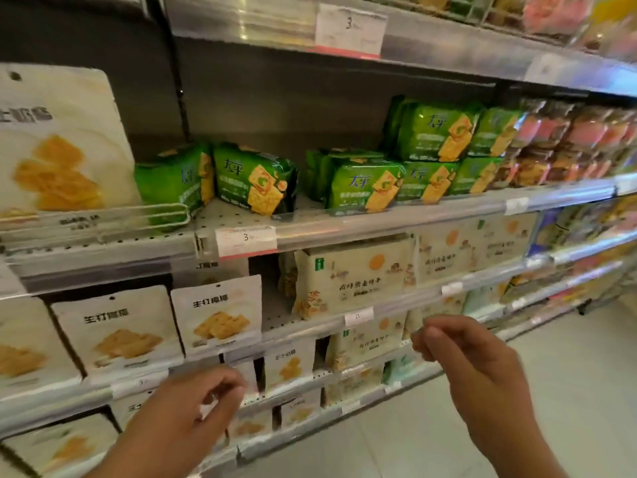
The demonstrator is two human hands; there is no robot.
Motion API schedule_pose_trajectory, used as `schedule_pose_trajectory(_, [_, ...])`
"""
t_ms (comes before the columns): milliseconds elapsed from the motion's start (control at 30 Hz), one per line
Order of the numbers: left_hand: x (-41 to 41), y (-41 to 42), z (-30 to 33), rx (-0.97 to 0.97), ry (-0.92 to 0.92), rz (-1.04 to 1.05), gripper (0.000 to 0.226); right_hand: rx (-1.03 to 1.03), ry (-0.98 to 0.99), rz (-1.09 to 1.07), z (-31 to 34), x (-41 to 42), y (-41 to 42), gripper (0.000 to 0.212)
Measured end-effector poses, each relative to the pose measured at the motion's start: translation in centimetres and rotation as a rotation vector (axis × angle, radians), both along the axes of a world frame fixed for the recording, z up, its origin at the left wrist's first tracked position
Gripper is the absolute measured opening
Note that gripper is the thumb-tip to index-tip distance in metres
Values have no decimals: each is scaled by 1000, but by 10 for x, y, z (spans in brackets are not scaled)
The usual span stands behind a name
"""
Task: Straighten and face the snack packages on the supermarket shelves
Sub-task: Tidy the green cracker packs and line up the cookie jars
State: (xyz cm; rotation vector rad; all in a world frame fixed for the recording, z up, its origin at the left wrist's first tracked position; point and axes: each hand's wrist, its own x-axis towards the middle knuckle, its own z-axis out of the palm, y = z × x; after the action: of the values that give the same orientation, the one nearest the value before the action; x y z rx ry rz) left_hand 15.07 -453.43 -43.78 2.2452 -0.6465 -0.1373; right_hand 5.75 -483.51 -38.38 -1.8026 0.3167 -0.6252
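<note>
Crooked green pack (256, 179): sitting on the middle shelf (396, 219), above and ahead of me, long axis skewed.
Left hand (193, 405): hanging loosely curled, holding nothing, nearer.
Right hand (462, 350): hovering loosely curled, holding nothing.

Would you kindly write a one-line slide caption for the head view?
Both hands, left and right, hover empty before shelves where green cracker packs sit askew.
</note>
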Motion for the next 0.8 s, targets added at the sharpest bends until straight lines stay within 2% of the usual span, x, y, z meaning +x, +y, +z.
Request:
schedule_pose_trajectory(100, [15, 8, 13, -16, -98, 145, 17, -93, -70, 169, 33, 60, -3, 26])
schedule_pose_trajectory(233, [57, 11, 52, -38, -324, 338, 18, -378, -131, 354, 70, 140, 9, 8])
schedule_pose_trajectory(300, [84, 12, 79, -46, -518, 389, 15, -551, -170, 383, 90, 179, 19, 14])
schedule_pose_trajectory(367, [109, 12, 102, -25, -617, 458, 31, -718, -204, 379, 109, 214, 30, 29])
schedule_pose_trajectory(500, [143, 5, 126, 69, -625, 633, 54, -1040, -111, 436, 133, 272, 44, 54])
schedule_pose_trajectory(567, [152, -2, 131, 197, -625, 723, 61, -1128, -40, 481, 137, 291, 48, 60])
schedule_pose_trajectory(667, [157, -11, 131, 363, -587, 824, 59, -1201, 81, 611, 136, 311, 53, 62])
schedule_pose_trajectory(800, [156, -19, 130, 387, -624, 843, 45, -1288, 81, 692, 131, 319, 51, 57])
